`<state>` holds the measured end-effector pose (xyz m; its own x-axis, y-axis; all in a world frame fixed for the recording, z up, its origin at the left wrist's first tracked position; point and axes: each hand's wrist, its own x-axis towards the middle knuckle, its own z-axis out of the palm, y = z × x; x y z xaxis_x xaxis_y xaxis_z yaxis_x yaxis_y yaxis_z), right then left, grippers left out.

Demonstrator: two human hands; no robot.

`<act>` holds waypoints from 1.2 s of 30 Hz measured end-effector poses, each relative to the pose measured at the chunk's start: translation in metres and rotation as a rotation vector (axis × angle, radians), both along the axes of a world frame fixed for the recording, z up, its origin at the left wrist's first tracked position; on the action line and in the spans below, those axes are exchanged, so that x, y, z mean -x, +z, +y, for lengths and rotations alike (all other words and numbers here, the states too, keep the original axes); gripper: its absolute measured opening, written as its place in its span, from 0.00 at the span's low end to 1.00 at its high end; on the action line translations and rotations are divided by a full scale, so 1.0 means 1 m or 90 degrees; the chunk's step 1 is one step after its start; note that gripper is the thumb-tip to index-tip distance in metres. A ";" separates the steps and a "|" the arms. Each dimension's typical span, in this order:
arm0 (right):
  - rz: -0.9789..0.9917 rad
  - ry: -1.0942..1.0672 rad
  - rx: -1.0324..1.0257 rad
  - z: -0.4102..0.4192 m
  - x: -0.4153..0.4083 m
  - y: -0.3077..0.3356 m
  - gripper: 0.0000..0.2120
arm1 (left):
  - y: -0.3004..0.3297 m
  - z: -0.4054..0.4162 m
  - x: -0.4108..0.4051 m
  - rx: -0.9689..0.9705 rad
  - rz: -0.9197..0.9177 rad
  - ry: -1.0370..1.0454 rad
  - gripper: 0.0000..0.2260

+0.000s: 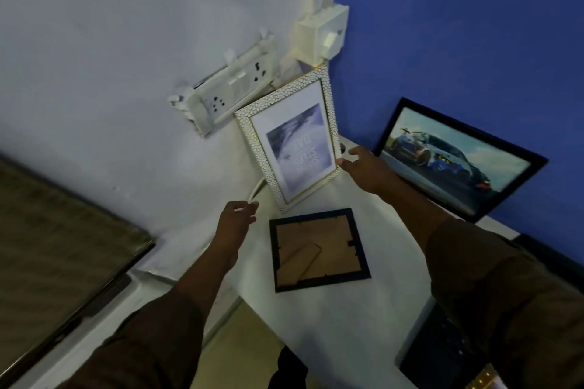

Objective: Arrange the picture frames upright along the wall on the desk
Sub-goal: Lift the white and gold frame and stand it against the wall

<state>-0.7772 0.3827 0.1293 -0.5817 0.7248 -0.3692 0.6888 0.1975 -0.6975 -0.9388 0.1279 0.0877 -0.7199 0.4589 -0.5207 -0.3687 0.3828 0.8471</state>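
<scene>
A white pebbled picture frame (292,136) stands upright in the desk corner, leaning against the white wall. My right hand (363,167) touches its lower right edge with fingers spread. My left hand (238,215) hovers open just left of the frame's lower corner, apart from it. A black frame with a car picture (458,158) leans upright against the blue wall at the right. A small black frame (317,249) lies face down on the white desk (347,325), its brown backing and stand showing, between my two arms.
A power strip (227,88) and a switch box (322,35) are fixed to the wall behind the white frame. A dark screen (57,246) lies at the left. Another dark frame (442,357) sits at the desk's near right edge.
</scene>
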 end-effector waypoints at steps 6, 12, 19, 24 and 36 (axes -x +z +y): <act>-0.031 0.007 -0.051 0.028 0.038 -0.008 0.23 | -0.010 0.013 0.033 0.028 0.046 -0.051 0.18; -0.057 -0.028 -0.105 0.073 0.069 -0.021 0.21 | -0.029 0.061 0.068 0.079 0.091 -0.143 0.13; -0.038 0.033 -0.097 0.104 0.100 -0.048 0.17 | -0.051 0.104 0.095 0.196 0.279 -0.364 0.17; 0.037 0.018 -0.083 0.101 0.099 -0.059 0.14 | -0.052 0.102 0.094 0.220 0.345 -0.437 0.18; 0.103 -0.020 -0.129 0.068 0.020 -0.030 0.09 | -0.018 0.067 0.050 0.197 0.460 -0.442 0.15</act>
